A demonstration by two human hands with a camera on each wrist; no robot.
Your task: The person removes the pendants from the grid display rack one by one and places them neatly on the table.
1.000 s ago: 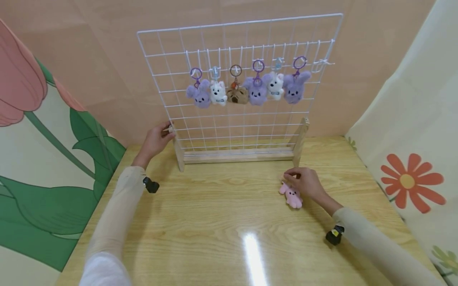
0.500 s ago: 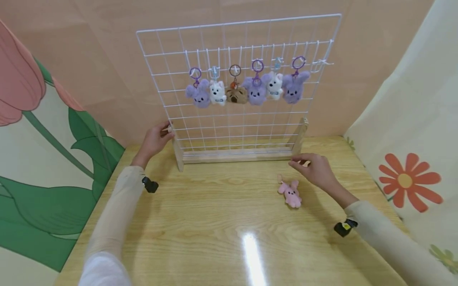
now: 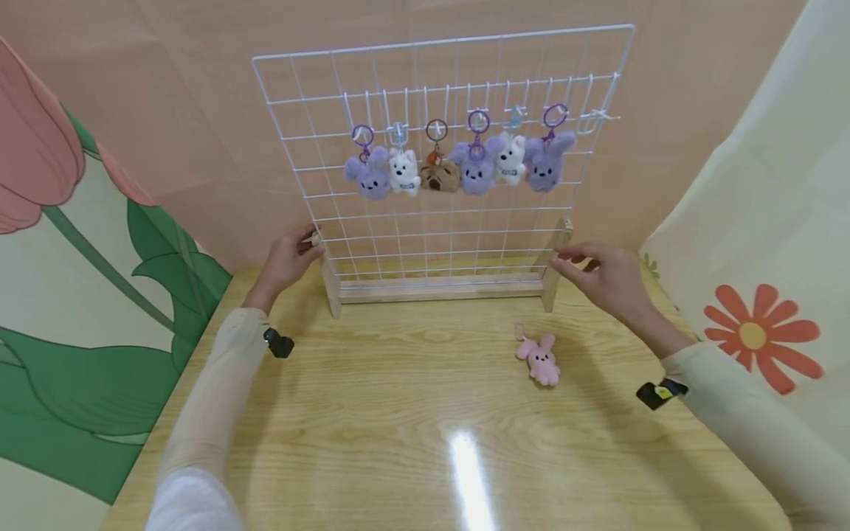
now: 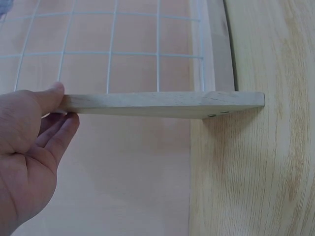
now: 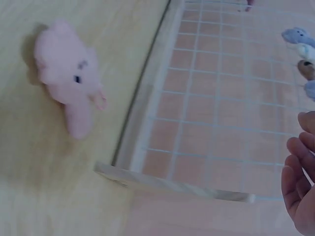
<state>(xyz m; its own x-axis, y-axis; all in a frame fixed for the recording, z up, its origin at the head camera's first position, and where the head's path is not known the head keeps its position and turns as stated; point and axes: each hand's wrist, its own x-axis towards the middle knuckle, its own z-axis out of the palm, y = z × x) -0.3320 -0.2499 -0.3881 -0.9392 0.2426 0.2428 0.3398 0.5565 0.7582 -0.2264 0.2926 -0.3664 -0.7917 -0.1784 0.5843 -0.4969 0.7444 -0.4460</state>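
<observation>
A white wire grid rack [image 3: 445, 237] stands on wooden feet at the back of the table. My left hand [image 3: 288, 259] pinches the top of its left wooden upright [image 4: 162, 100] between thumb and fingers. Beside the right wooden upright [image 3: 553, 276] is my right hand [image 3: 607, 279], fingers loosely bent; the right wrist view shows its fingers [image 5: 294, 172] holding nothing, a small gap from the upright's end. A pink plush bunny keychain [image 3: 544, 366] lies face up on the tabletop, in front of the rack's right foot.
Plush keychains hang in a row from hooks on the grid: purple bunnies [image 3: 546, 168], white dogs [image 3: 404, 173] and a brown bear head [image 3: 440, 178]. A bare hook [image 3: 591, 122] sticks out at the grid's right end. Printed cloths close off the wooden table [image 3: 372, 413] behind and at both sides.
My right hand has left the pink bunny keychain on the table and moved up and right to the rack's right upright. The left hand keeps its place.
</observation>
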